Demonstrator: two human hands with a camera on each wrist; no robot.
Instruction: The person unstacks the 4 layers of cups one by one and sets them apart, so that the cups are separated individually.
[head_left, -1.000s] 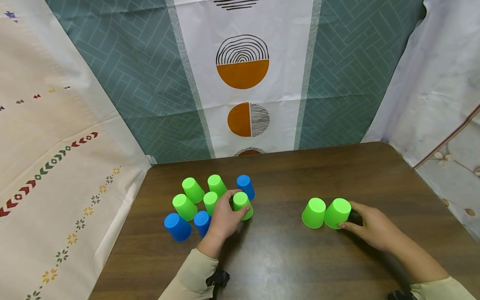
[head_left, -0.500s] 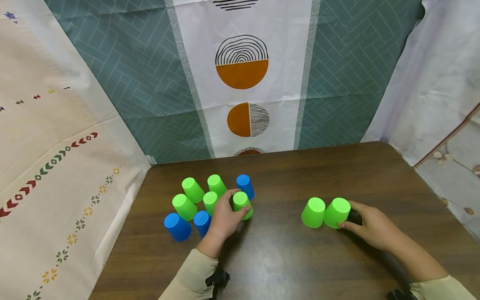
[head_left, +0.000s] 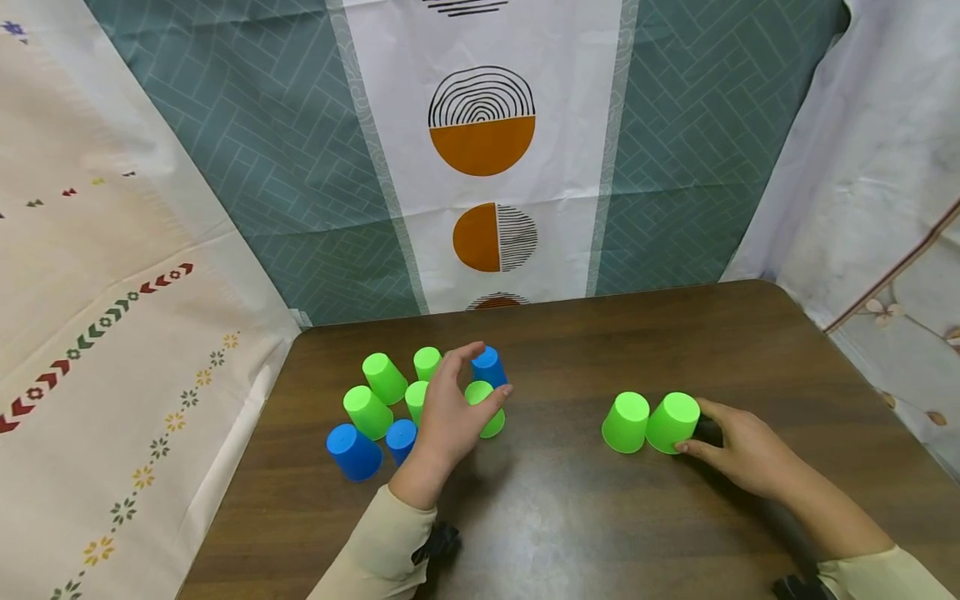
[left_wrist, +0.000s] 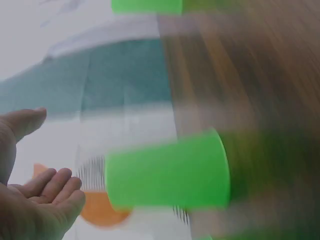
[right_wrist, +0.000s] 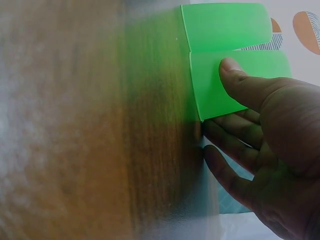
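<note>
My left hand [head_left: 453,412] is raised above the left group, thumb and fingers spread apart, holding nothing. Nearest to it is an upside-down green cup [head_left: 487,422]; the left wrist view shows a gap between the hand and that green cup [left_wrist: 167,172]. My right hand [head_left: 750,450] holds another upside-down green cup [head_left: 672,425] at its right side. In the right wrist view, the thumb lies on the near wall of this cup [right_wrist: 215,92] and the fingers are on its far side. A second green cup [head_left: 626,423] stands right beside it.
Around my left hand stand more upside-down cups: a blue cup [head_left: 491,367] behind, several green cups [head_left: 384,379] to the left, and blue cups [head_left: 354,452] in front. The brown table [head_left: 570,517] ends at a patterned cloth [head_left: 517,150] at the back.
My left hand has let go of its green cup and lifted, with thumb and fingers spreading. The cup stays where it stood. My right hand keeps its place on its cup.
</note>
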